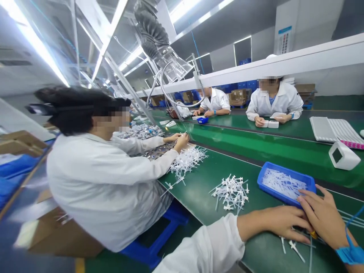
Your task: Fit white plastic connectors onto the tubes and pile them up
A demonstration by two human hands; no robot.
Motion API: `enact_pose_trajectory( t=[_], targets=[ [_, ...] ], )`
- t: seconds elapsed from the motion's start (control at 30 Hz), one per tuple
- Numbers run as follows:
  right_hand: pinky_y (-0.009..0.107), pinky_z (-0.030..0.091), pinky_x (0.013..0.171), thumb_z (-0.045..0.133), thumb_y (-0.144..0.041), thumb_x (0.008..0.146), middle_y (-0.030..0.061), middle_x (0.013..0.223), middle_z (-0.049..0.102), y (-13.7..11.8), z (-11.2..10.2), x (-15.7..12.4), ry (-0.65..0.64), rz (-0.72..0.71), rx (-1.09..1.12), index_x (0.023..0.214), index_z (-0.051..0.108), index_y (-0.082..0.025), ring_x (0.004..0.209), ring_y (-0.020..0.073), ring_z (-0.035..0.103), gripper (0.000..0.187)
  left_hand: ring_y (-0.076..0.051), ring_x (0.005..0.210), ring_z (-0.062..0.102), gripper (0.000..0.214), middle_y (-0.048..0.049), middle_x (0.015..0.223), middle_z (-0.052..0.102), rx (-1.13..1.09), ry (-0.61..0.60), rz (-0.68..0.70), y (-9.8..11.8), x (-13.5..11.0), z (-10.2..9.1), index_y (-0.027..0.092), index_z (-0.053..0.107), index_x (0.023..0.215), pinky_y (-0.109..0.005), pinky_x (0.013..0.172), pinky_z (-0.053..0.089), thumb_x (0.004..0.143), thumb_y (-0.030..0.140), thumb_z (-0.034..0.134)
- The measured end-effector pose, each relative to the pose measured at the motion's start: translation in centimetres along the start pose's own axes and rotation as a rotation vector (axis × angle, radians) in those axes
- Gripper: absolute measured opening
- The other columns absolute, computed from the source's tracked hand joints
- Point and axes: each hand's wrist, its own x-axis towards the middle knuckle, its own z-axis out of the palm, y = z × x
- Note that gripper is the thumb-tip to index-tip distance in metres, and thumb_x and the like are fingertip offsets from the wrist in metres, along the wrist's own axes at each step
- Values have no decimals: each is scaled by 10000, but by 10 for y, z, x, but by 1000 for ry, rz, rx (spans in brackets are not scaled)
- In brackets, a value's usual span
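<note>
My left hand (pixel 280 223) lies low on the green table (pixel 199 189), fingers closed around a small piece I cannot make out. My right hand (pixel 324 216) meets it from the right, fingers curled toward the same spot, a blue strap on its wrist. Both hands sit just in front of a blue tray (pixel 286 182) that holds thin clear plastic tubes. A heap of small white plastic T-shaped parts (pixel 231 191) lies to the left of the tray. A few loose white parts (pixel 294 248) rest under my hands.
A person in a white coat (pixel 108 182) sits close on my left, working over another pile of white parts (pixel 186 161). Two more people in white coats (pixel 274 100) sit across the green conveyor. A white device (pixel 342 155) and grey trays (pixel 335 131) stand at right.
</note>
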Motion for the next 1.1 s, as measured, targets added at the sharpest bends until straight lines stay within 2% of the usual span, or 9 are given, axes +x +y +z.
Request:
enact_pose_trajectory(
  t=[0.1, 0.2, 0.27, 0.4, 0.53, 0.67, 0.77, 0.93, 1.1],
  targets=[
    [680, 370, 1208, 399, -415, 1114, 85, 1104, 842, 0, 2, -2, 10, 25, -5, 985, 840, -253, 1166, 352, 719, 487, -274, 1266, 679, 275, -171, 1285, 718, 14, -12, 34, -1, 0, 0, 85, 812, 1148, -270, 1217, 467, 989, 309, 797],
    [684, 433, 1144, 414, -428, 1102, 93, 1090, 838, -2, 3, -3, 10, 70, -20, 966, 851, -254, 1250, 398, 650, 490, -269, 1295, 668, 200, -141, 1276, 727, 3, -62, 19, -4, -1, 1, 125, 819, 1133, -267, 1241, 440, 995, 264, 776],
    [676, 472, 1095, 420, -428, 1096, 85, 1081, 837, -5, 3, -3, 12, 92, -23, 951, 854, -259, 1298, 428, 601, 488, -256, 1321, 657, 176, -117, 1301, 722, -15, -105, 7, -5, -2, -1, 159, 817, 1145, -255, 1245, 429, 1009, 231, 733],
    [687, 511, 993, 426, -451, 1088, 78, 1080, 838, -12, 2, -1, 76, 176, -34, 965, 845, -272, 1292, 469, 582, 472, -239, 1370, 631, 272, -115, 1371, 703, -64, -175, 15, -1, -6, -10, 139, 790, 1227, -237, 1265, 389, 1020, 163, 616],
    [691, 489, 1008, 410, -460, 1096, 83, 1132, 833, -20, -5, 3, 143, 228, -25, 1009, 835, -296, 1290, 441, 602, 464, -236, 1424, 593, 352, -53, 1423, 698, -134, -231, -33, 6, -7, -22, 209, 798, 1229, -272, 1293, 360, 960, 117, 589],
    [659, 468, 1069, 392, -440, 1114, 78, 1201, 817, -27, -13, 7, 158, 273, 47, 1098, 817, -290, 1299, 391, 632, 450, -249, 1422, 601, 402, -64, 1434, 700, -177, -265, 14, 8, -7, -26, 188, 790, 1234, -302, 1297, 360, 913, 91, 569],
    [630, 471, 1108, 384, -435, 1124, 93, 1253, 799, -30, -17, 10, 216, 290, 128, 1158, 795, -261, 1300, 369, 661, 448, -245, 1392, 625, 399, -95, 1413, 711, -159, -256, 53, 6, -7, -24, 155, 773, 1251, -300, 1304, 348, 925, 81, 557],
    [526, 515, 1130, 426, -434, 1118, 115, 1387, 732, -34, -25, 11, 285, 342, 239, 1245, 767, -241, 1298, 330, 683, 412, -223, 1304, 682, 247, -98, 1336, 748, -123, -192, 54, -2, -7, -12, 184, 796, 1175, -296, 1261, 407, 1047, 192, 585],
    [484, 561, 1093, 517, -480, 1076, 97, 1343, 753, -33, -24, 8, 350, 389, 256, 1195, 785, -263, 1202, 319, 726, 365, -230, 1267, 705, 205, -125, 1321, 740, -133, -131, 98, -14, -8, -1, 148, 796, 1183, -263, 1217, 452, 1052, 214, 652]
  ],
)
